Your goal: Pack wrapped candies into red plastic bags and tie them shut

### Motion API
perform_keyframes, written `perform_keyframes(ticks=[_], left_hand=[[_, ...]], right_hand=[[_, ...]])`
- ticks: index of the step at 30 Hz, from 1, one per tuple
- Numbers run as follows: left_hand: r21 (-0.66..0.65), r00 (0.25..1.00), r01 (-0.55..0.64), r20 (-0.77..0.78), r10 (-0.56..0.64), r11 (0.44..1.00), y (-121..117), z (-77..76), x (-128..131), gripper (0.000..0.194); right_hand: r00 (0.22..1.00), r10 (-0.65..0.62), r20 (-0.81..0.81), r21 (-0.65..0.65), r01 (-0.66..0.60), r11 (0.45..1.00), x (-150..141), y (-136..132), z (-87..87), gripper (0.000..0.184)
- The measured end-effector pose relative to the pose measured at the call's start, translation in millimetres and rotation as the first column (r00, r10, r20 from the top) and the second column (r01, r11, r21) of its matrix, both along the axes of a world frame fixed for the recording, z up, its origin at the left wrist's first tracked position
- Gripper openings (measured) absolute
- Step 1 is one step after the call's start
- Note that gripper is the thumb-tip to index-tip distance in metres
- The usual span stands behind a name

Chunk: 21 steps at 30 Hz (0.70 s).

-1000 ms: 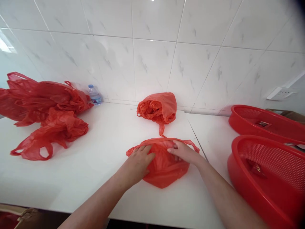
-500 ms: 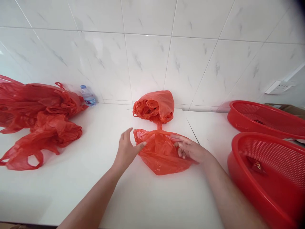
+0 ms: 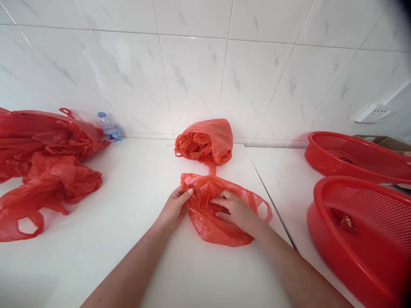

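A red plastic bag (image 3: 221, 231) lies spread on the white table in front of me, its mouth partly opened and one handle loop showing at its right end. My left hand (image 3: 176, 205) pinches the bag's left edge between thumb and fingers. Inside the mouth of the bag, my right hand (image 3: 233, 208) rests with its fingers apart and pointing left. Just behind lies a bundle of red plastic bags (image 3: 218, 139), rolled into one another, with a strip of plastic hanging toward the front bag.
More crumpled red plastic bags (image 3: 48, 141) are heaped at the left. A water bottle (image 3: 109, 127) leans by the tiled wall (image 3: 192, 77). Two red plastic baskets (image 3: 334, 231) stand at the right, a small red packet (image 3: 346, 223) in the nearer one. A seam (image 3: 272, 196) crosses the table.
My left hand has closed on the bag's left edge. My right hand has moved left, deeper into the bag's mouth, and the right handle loop has come into sight.
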<state>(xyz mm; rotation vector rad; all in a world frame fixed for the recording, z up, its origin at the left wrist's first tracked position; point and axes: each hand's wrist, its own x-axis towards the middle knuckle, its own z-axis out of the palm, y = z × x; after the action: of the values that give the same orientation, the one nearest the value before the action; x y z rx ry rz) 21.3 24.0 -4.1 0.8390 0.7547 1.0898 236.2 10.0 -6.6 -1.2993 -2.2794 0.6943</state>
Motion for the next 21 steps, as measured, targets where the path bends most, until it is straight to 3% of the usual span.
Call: perform_keyframes(ticks=[4, 7, 10, 13, 15, 17, 19, 21], left_hand=[[0.002, 0.999, 0.003, 0.055, -0.003, 1.000, 0.3, -0.8, -4.5, 0.037], [-0.013, 0.999, 0.005, 0.051, -0.004, 1.000, -0.1, -0.5, -4.4, 0.036], [-0.043, 1.000, -0.019, 0.024, 0.020, 0.999, -0.3, 0.1, -4.1, 0.037], [-0.071, 1.000, -0.014, -0.014, 0.013, 0.997, 0.7, 2.0, -4.1, 0.038], [-0.090, 0.999, -0.010, -0.046, 0.006, 0.996, 0.9, 4.5, -3.6, 0.039], [-0.103, 0.997, -0.020, -0.077, 0.012, 0.994, -0.4, 7.8, -2.4, 0.039], [-0.105, 0.995, -0.025, -0.099, 0.015, 0.994, -2.6, 11.0, -1.0, 0.039], [-0.103, 0.994, -0.020, -0.107, 0.009, 0.994, -4.6, 13.2, 0.1, 0.040]], right_hand=[[0.987, -0.132, -0.093, 0.099, 0.141, 0.985, -1.3, 3.1, 1.2, 0.030], [0.982, -0.166, -0.090, 0.128, 0.177, 0.976, -4.3, -0.6, 8.5, 0.023], [0.966, -0.224, -0.129, 0.251, 0.250, 0.935, -1.9, -21.7, 32.1, 0.023], [0.942, -0.263, -0.209, 0.378, 0.325, 0.867, 11.2, -59.3, 70.5, 0.024], [0.913, -0.357, -0.197, 0.441, 0.407, 0.800, 31.2, -85.2, 96.3, 0.022], [0.828, -0.541, -0.151, 0.478, 0.540, 0.693, 64.7, -106.0, 115.2, 0.019], [0.686, -0.725, -0.068, 0.392, 0.686, 0.613, 110.2, -120.6, 123.1, 0.022], [0.590, -0.805, 0.060, 0.221, 0.779, 0.587, 160.1, -132.4, 118.8, 0.026]])
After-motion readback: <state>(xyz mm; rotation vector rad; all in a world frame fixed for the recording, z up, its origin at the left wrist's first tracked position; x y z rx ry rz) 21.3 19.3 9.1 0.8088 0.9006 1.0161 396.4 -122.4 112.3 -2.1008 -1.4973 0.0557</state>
